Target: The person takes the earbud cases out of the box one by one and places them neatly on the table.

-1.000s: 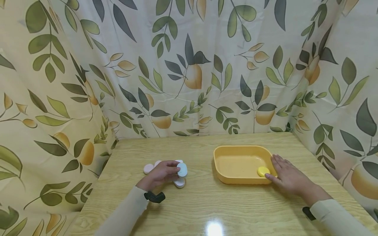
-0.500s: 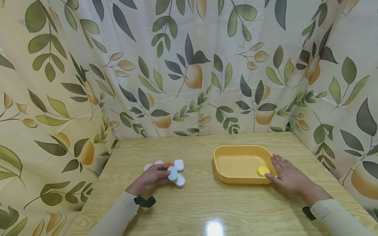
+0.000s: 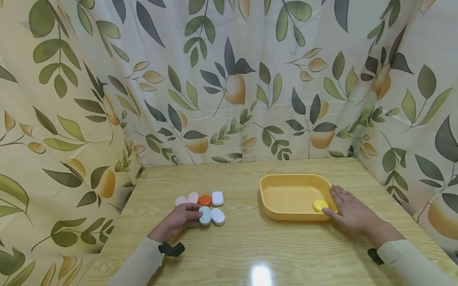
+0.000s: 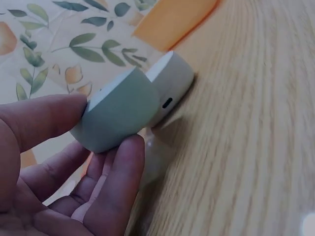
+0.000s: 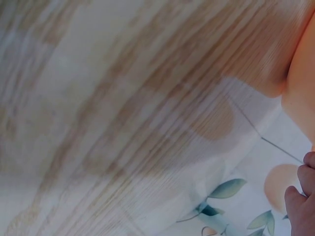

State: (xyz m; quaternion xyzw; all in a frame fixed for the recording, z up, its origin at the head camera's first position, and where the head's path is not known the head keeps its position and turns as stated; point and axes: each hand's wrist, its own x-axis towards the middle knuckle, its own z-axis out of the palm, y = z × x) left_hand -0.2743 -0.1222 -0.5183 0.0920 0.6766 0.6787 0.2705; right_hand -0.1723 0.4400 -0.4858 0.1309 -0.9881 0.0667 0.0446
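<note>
My left hand (image 3: 174,221) pinches a pale green earbud case (image 3: 205,215) between thumb and fingers, beside a white oval earbud case (image 3: 218,217). In the left wrist view, the white case shows a small dark port, and the green case (image 4: 118,110) is tilted in the fingers. My right hand (image 3: 354,213) lies against the right end of a yellow-orange tray (image 3: 286,217), fingers straight, thumb at the front rim. Inside the tray sits a round yellow case (image 3: 319,205), close to that thumb. In the right wrist view only some fingers (image 5: 300,196) show.
Behind the left hand stand a squarish white case (image 3: 217,198), an orange-red round case (image 3: 205,200) and two pale pink cases (image 3: 193,198), one partly hidden. The wooden table (image 3: 243,242) meets a leaf-patterned curtain (image 3: 229,131) at the back and sides.
My left hand has moved left and down with the green case, bringing it beside the white oval one. The orange-red and squarish white cases have come into view. My right hand stays put.
</note>
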